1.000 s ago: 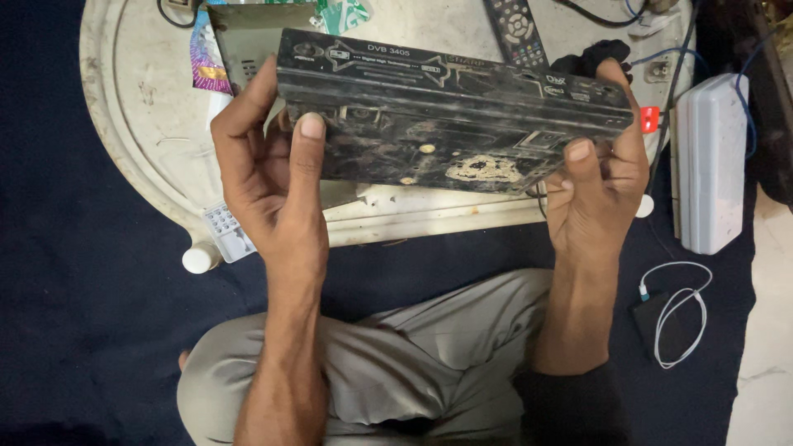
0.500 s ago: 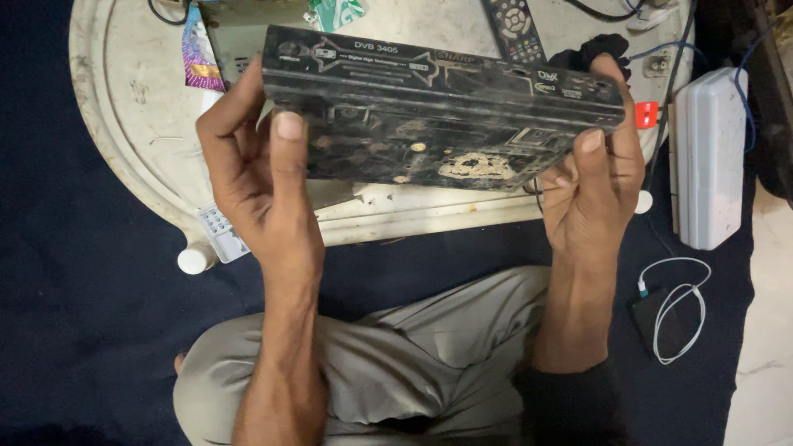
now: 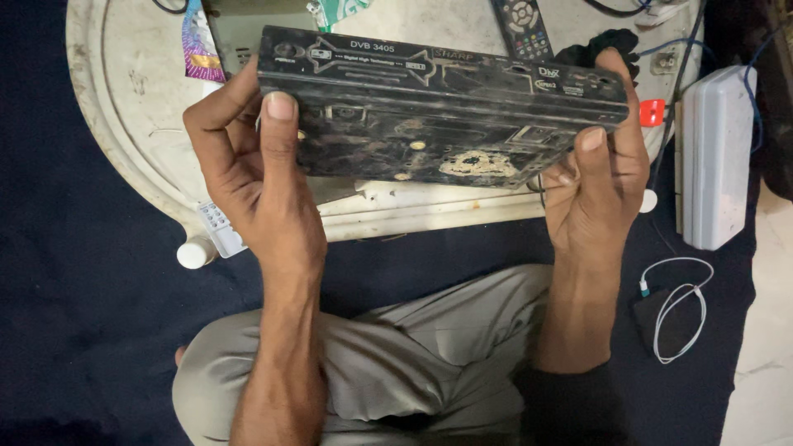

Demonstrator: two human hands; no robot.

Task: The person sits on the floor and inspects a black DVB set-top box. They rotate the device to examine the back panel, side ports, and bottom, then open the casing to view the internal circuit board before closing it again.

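Grey-trousered lap nearest. Left hand and right hand are both closed on the ends of a flat black scuffed plastic set-top box, held tilted above the round white bench. Dark remote control beyond.

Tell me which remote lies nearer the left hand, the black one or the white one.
The white remote, poking out under the table edge just beside the left hand. The black remote lies on the tabletop beyond the black box.
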